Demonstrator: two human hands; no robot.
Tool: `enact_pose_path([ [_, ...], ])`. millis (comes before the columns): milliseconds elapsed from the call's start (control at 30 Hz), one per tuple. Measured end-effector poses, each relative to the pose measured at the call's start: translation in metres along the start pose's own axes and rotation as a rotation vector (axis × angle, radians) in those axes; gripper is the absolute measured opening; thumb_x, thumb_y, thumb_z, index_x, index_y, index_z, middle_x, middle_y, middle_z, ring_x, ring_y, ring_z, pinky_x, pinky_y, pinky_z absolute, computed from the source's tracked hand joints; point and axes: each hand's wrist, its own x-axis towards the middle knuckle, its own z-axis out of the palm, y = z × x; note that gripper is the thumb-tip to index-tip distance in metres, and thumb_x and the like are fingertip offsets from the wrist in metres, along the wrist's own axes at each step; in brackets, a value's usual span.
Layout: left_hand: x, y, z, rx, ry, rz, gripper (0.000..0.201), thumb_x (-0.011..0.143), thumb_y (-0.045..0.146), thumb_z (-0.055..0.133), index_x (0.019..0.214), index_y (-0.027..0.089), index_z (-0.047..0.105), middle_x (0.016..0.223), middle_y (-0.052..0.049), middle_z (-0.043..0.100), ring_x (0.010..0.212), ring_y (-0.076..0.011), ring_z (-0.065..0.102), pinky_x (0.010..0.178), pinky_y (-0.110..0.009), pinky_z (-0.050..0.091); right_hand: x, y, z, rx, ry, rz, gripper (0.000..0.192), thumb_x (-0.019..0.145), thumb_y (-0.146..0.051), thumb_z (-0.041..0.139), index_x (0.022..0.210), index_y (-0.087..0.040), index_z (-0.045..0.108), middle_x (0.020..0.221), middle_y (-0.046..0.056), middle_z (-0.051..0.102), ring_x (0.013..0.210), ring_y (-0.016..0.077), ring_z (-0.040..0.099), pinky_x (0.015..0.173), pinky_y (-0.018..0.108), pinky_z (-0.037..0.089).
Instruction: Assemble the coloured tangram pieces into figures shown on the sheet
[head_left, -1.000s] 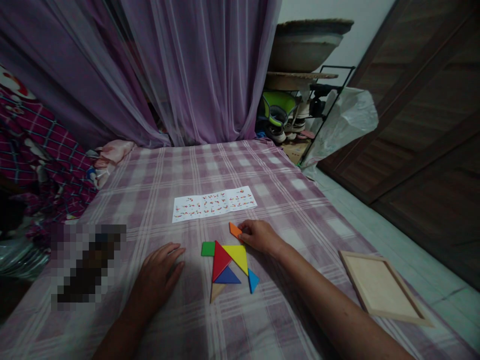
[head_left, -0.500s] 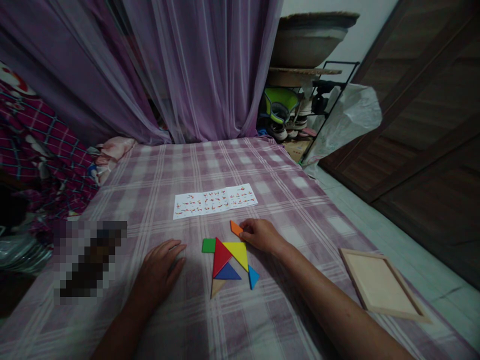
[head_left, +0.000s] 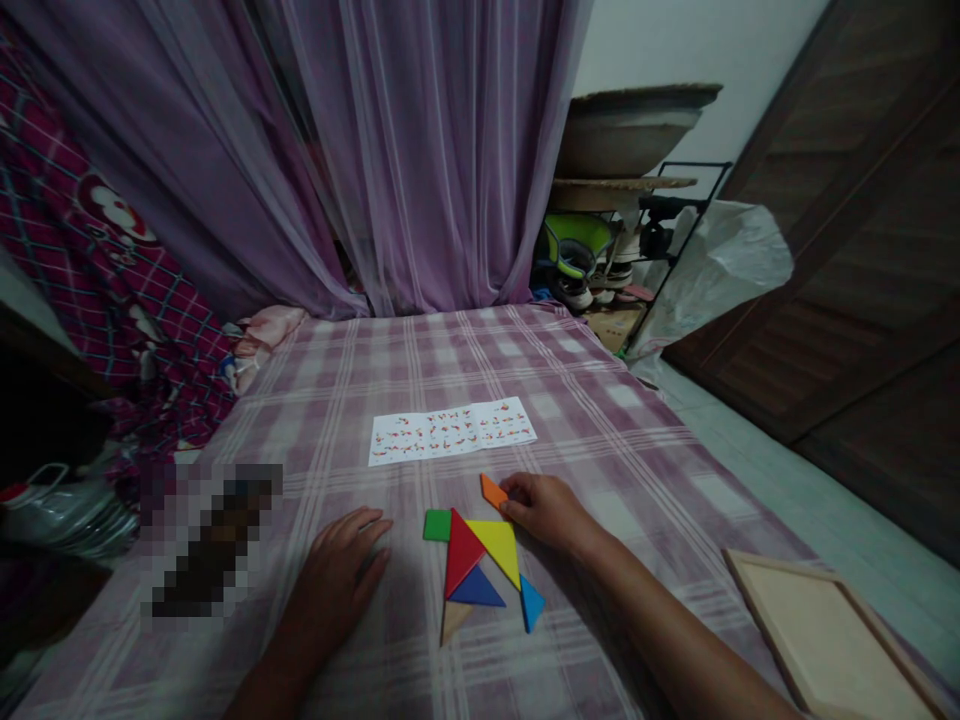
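Observation:
Between the fingertips and thumb of my right hand [head_left: 547,508] is an orange parallelogram tangram piece [head_left: 492,491], just above the top corner of a yellow triangle [head_left: 504,545]. The yellow triangle touches a red triangle [head_left: 459,560], which has a green square [head_left: 437,525] at its upper left. A dark blue triangle [head_left: 478,588] lies against the red one's lower side. Below it is a wood-coloured triangle [head_left: 453,618]; a light blue triangle [head_left: 531,602] meets the yellow one's lower tip. My left hand [head_left: 346,562] rests open on the cloth, left of the pieces, holding nothing.
A printed sheet of small figures [head_left: 453,432] lies beyond the pieces on the plaid cloth [head_left: 420,360]. A shallow wooden tray [head_left: 832,630] sits at the right edge. Purple curtains [head_left: 442,150] hang behind, beside a rack [head_left: 694,220] with shoes and a basin [head_left: 637,130].
The whole view has shifted, so everything appears lower and further right. My right hand still pinches the orange piece near the yellow triangle; my left hand stays resting on the cloth.

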Motion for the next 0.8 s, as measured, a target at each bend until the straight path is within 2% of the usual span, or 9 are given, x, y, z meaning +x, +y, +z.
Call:
enact_pose_path([
  [267, -0.003, -0.001, 0.004, 0.020, 0.048, 0.011, 0.029, 0.095, 0.035, 0.050, 0.121, 0.027, 0.060, 0.120, -0.006, 0.067, 0.112, -0.0246, 0.063, 0.094, -0.043, 0.052, 0.001, 0.001, 0.002, 0.019, -0.007, 0.014, 0.021, 0.079, -0.023, 0.062, 0.096, -0.020, 0.074, 0.080, 0.003, 0.073, 0.074, 0.0179, 0.064, 0.062, 0.025, 0.037],
  [633, -0.003, 0.001, 0.002, 0.006, 0.027, -0.010, 0.029, 0.095, 0.036, 0.049, 0.120, 0.027, 0.061, 0.120, -0.007, 0.068, 0.112, -0.0247, 0.063, 0.094, -0.043, 0.052, 0.001, 0.005, 0.004, 0.048, 0.001, -0.023, 0.023, 0.079, -0.025, 0.060, 0.097, -0.020, 0.074, 0.075, 0.002, 0.071, 0.069, 0.0174, 0.062, 0.060, 0.026, 0.036],
  [800, -0.003, 0.002, 0.002, -0.004, 0.000, -0.027, 0.029, 0.096, 0.036, 0.049, 0.120, 0.026, 0.061, 0.121, -0.007, 0.067, 0.114, -0.0249, 0.061, 0.096, -0.044, 0.051, 0.001, 0.013, 0.008, 0.066, 0.024, -0.054, 0.029, 0.080, -0.030, 0.061, 0.103, -0.018, 0.073, 0.074, 0.003, 0.070, 0.068, 0.0181, 0.062, 0.059, 0.027, 0.038],
])
